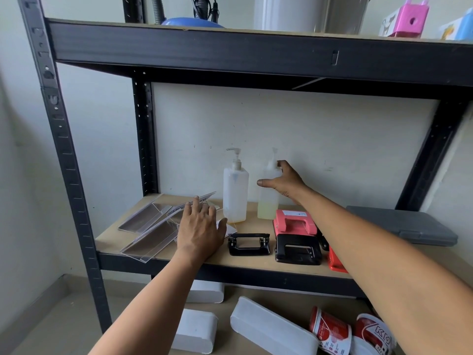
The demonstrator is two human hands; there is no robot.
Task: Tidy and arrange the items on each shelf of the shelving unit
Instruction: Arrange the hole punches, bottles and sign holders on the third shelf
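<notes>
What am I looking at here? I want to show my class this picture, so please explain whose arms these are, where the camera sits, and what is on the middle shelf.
No machine here: a person wears a camera on the head, looking down at both arms. The left hand rests flat on clear plastic sign holders. The right hand reaches with spread fingers around a pump bottle, beside a second pump bottle; whether it touches is unclear. Also on the wooden shelf: a red hole punch, two black ones and a grey case.
</notes>
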